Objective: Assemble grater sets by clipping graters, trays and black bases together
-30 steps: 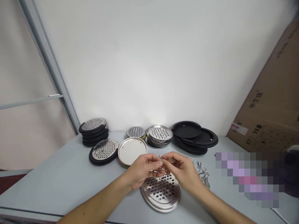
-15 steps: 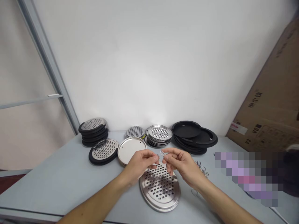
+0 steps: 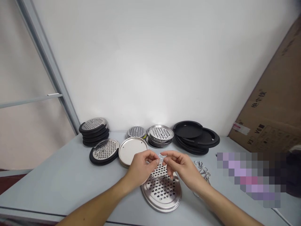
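Observation:
My right hand [image 3: 180, 164] pinches a small bent wire loop [image 3: 161, 156] between thumb and fingers. Close beside it, my left hand [image 3: 143, 166] is closed in a pinch; a tiny shiny bit shows at its fingertips, too small to name. Both hands hover over a round perforated metal plate [image 3: 162, 196] with a raised rim, whose far part they cover. To the right of my right hand lie several wire hooks [image 3: 204, 169] in a loose cluster. Part of another wire piece [image 3: 195, 194] shows beside my right wrist.
Behind my hands stand a plain metal disc stack [image 3: 133, 149], grater plates [image 3: 161, 134] and black trays [image 3: 197, 138]. Black-rimmed perforated discs [image 3: 94, 133] are stacked at the back left, with a single one [image 3: 104, 152] nearer. A cardboard box [image 3: 270, 119] rises at the right.
The right hand's wire loop has tilted left and come nearer the left fingertips. More of the wire cluster shows beside my right hand. The plate has stayed in place.

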### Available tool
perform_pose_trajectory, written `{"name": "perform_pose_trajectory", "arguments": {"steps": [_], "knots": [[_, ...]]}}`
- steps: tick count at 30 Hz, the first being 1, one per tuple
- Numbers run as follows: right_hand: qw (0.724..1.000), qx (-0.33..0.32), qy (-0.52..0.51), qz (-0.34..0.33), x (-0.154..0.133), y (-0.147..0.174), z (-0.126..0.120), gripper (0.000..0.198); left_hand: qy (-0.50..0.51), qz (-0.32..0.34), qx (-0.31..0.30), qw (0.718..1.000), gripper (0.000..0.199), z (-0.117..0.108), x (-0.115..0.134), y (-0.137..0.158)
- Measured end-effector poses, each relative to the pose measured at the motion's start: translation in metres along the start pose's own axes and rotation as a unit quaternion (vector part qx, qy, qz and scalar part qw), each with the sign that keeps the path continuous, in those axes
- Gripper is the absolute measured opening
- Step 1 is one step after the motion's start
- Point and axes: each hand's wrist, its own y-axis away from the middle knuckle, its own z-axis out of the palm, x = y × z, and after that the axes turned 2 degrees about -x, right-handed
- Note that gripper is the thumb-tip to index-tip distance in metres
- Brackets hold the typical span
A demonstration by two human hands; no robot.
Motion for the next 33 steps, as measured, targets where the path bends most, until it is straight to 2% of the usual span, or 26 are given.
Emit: {"name": "perform_pose_trajectory", "arguments": {"steps": [5, 9, 12, 15, 17, 21, 23, 25, 28, 33], "knots": [[1.000, -0.007, -0.008, 0.019, 0.000, 0.000, 0.001, 0.034, 0.047, -0.018, 0.022, 0.999, 0.024, -0.001, 0.003, -0.002], [0.999, -0.033, -0.019, 0.022, 0.000, 0.000, 0.001, 0.032, 0.093, -0.049, -0.007, 0.994, 0.033, -0.002, 0.004, -0.003], [0.999, -0.038, 0.012, 0.011, 0.000, 0.001, 0.002, 0.032, 0.120, -0.077, -0.017, 0.990, 0.032, -0.003, 0.004, -0.004], [0.995, -0.034, 0.095, -0.019, -0.001, 0.005, 0.004, 0.032, 0.140, -0.091, -0.004, 0.986, 0.032, -0.003, 0.005, -0.005], [0.976, -0.016, 0.204, -0.074, -0.001, 0.008, 0.006, 0.029, 0.147, -0.092, 0.003, 0.985, 0.032, -0.003, 0.006, -0.004], [0.898, 0.001, 0.396, -0.193, 0.000, 0.015, 0.011, 0.026, 0.150, -0.096, 0.013, 0.984, 0.030, -0.002, 0.007, -0.003], [0.877, -0.008, 0.436, -0.203, 0.002, 0.016, 0.013, 0.028, 0.150, -0.104, 0.018, 0.983, 0.029, -0.001, 0.007, -0.003], [0.867, -0.015, 0.459, -0.192, 0.005, 0.016, 0.014, 0.027, 0.150, -0.109, 0.024, 0.982, 0.029, 0.000, 0.007, -0.004], [0.868, -0.022, 0.463, -0.180, 0.006, 0.015, 0.013, 0.025, 0.146, -0.110, 0.030, 0.983, 0.030, 0.000, 0.006, -0.004], [0.895, -0.041, 0.406, -0.181, -0.001, 0.012, 0.010, 0.029, 0.133, -0.102, 0.032, 0.985, 0.033, 0.000, 0.007, -0.004]]}}
